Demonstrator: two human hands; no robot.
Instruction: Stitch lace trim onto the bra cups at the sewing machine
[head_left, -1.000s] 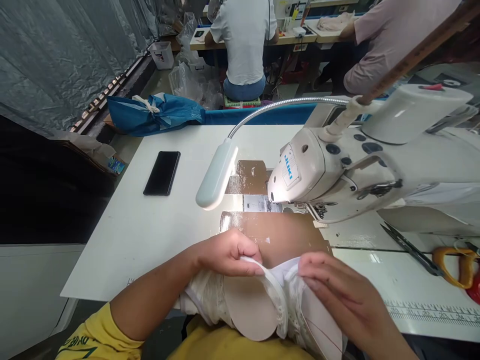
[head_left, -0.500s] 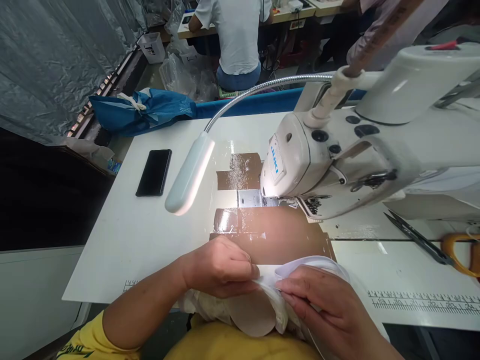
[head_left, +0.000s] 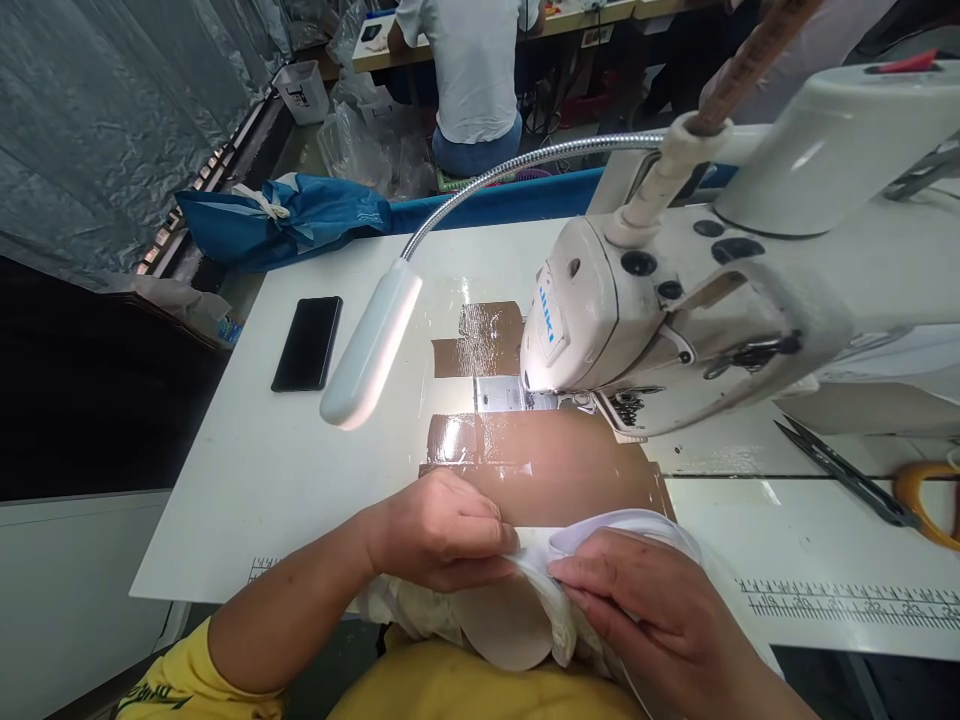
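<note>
At the table's front edge, my left hand (head_left: pixel 448 535) is closed, thumb and fingers pinching the edge of a white fabric piece (head_left: pixel 553 595). My right hand (head_left: pixel 651 590) pinches the same fabric a short way to the right. A smooth, rounded, cup-like panel (head_left: pixel 504 630) of the piece hangs between the hands, close to my yellow shirt. Behind the right fingers a white band (head_left: pixel 626 520) curves in a loop. Beyond the hands stands a white sewing machine (head_left: pixel 574 310), its needle area over a metal plate (head_left: pixel 496 394). The fabric lies apart from that plate.
Brown tape (head_left: pixel 547 465) covers the table before the plate. A lamp (head_left: pixel 371 345) on a bendy neck overhangs the left side, near a black phone (head_left: pixel 307 344). Black snips (head_left: pixel 844 470) and orange-handled scissors (head_left: pixel 926 500) lie right. A co-worker (head_left: pixel 478 75) sits beyond.
The view has shifted slightly. Both hands keep their pinch on the white fabric, with hardly any movement.
</note>
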